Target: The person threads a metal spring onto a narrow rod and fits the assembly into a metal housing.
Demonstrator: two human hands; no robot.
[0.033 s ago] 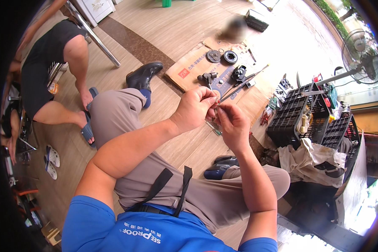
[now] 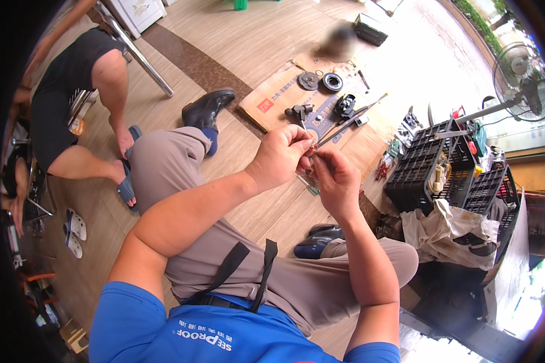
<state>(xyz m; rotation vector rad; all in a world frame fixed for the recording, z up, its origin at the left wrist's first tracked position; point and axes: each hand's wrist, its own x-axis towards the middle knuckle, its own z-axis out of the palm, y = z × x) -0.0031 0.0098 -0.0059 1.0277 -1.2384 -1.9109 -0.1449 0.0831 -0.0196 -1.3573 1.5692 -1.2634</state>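
My left hand and my right hand meet in front of me with thumbs and fingertips pinched together. Between them is a small part with red on it; its kind is too small to make out, and the fingers cover most of it. Just beyond the hands, a flattened cardboard sheet lies on the floor. On it are a black ring-shaped part, a dark round disc, a dark T-shaped tool, a black housing and long thin rods.
Black plastic crates with tools and a draped pale cloth stand at the right, below a fan. A black box sits at the far side. Another person's legs in slippers are at the left. My boots flank the cardboard.
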